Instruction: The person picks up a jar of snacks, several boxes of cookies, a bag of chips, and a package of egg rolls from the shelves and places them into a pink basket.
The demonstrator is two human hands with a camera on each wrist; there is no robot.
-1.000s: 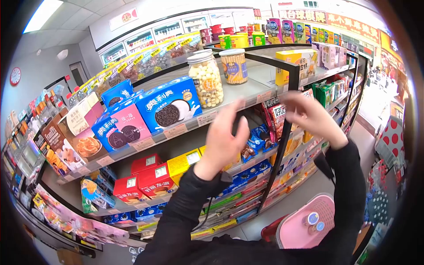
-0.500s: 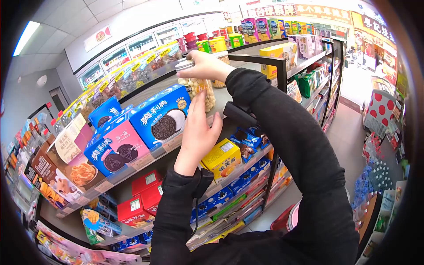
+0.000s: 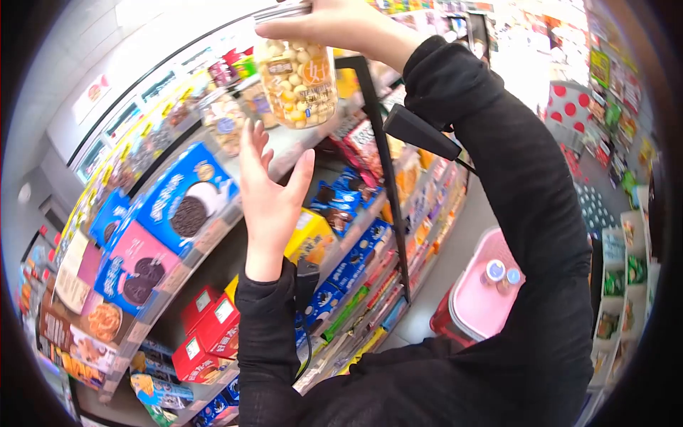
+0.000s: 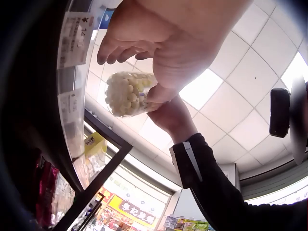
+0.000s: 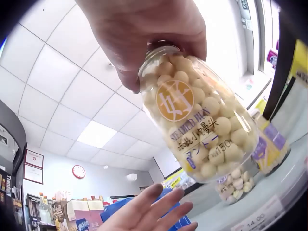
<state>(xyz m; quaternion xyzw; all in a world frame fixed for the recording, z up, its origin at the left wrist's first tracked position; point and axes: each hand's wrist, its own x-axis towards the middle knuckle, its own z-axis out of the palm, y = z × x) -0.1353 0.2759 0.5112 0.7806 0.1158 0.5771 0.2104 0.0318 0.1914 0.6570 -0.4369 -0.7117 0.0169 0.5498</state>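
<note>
Jar (image 5: 202, 120) label reads "STEAMED BUN".

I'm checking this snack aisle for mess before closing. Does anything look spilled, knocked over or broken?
Nothing stands out. The jar of round snacks is off the shelf only because the right hand grips its lid end; the left hand waits open below. The cookie boxes sit in order.

You see bright, even light from white ceiling panels (image 5: 98, 134), which glare hard behind the hands in both wrist views. The head view bends strongly at its edges inside a dark round rim, and its upper left washes out. Motion blurs the shelf (image 3: 213, 228), and the near palm (image 4: 178, 43) looms soft, unfocused.
</note>
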